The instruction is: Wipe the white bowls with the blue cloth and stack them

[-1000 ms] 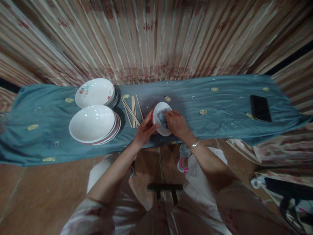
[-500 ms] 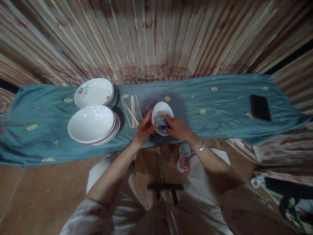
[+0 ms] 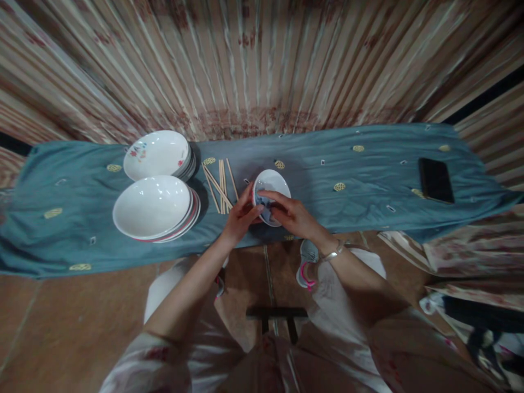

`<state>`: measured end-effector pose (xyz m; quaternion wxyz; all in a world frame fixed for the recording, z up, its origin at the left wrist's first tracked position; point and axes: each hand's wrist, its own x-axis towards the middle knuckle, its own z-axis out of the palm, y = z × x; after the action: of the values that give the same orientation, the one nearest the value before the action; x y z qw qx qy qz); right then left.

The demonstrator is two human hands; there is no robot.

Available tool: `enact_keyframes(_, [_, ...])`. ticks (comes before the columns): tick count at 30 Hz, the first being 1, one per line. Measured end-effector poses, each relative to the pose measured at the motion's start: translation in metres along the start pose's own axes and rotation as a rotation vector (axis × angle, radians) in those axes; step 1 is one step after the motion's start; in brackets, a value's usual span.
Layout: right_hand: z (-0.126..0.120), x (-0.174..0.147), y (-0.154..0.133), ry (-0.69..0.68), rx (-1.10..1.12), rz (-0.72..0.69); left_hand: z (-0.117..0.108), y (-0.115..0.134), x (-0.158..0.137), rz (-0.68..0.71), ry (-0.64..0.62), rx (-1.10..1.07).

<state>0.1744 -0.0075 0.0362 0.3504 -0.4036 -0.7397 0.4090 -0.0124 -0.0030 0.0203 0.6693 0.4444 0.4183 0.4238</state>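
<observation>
A small white bowl (image 3: 275, 180) with a red outer side is tilted in front of me, near the table's front edge. My left hand (image 3: 240, 217) grips its left side, thumb over the rim and fingers around the outside. Inside the bowl my right hand (image 3: 295, 215) presses a bluish-grey cloth (image 3: 265, 210) against the inner wall, its fingers bent over it. Part of the cloth is hidden beneath those fingers. Several chopsticks (image 3: 221, 188) lie just left of the bowl, some crossed.
To the left stand a stack of white bowls (image 3: 151, 207) and, behind it, a stack of flower-patterned plates (image 3: 161, 155). A black phone-like object (image 3: 436, 180) lies at the right. Blue-green cloth (image 3: 368, 169) covers the table, with a pleated curtain (image 3: 262, 71) behind it.
My right hand has shifted slightly left inside the bowl, carrying the cloth toward the left inner wall. The left hand keeps its hold on the bowl, which has barely moved.
</observation>
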Motion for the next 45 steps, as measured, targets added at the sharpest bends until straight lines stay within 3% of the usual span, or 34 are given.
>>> enact_keyframes(9, [0.009, 0.007, 0.022, 0.057, -0.023, -0.076, 0.000, 0.000, 0.001, 0.000, -0.002, 0.009])
enact_keyframes(19, [0.003, 0.022, 0.033, 0.086, -0.327, -0.133, 0.001, 0.000, 0.000, -0.004, -0.009, 0.010])
enact_keyframes(25, [-0.001, 0.021, 0.038, 0.109, -0.521, -0.015, 0.003, 0.001, 0.000, -0.008, -0.007, 0.037])
enact_keyframes(34, [-0.001, 0.017, 0.014, 0.044, -0.795, 0.209, 0.003, 0.002, -0.002, -0.001, -0.013, 0.048])
enact_keyframes(45, [-0.002, 0.010, 0.012, -0.003, -0.880, 0.221, 0.003, 0.003, -0.001, -0.009, -0.002, 0.038])
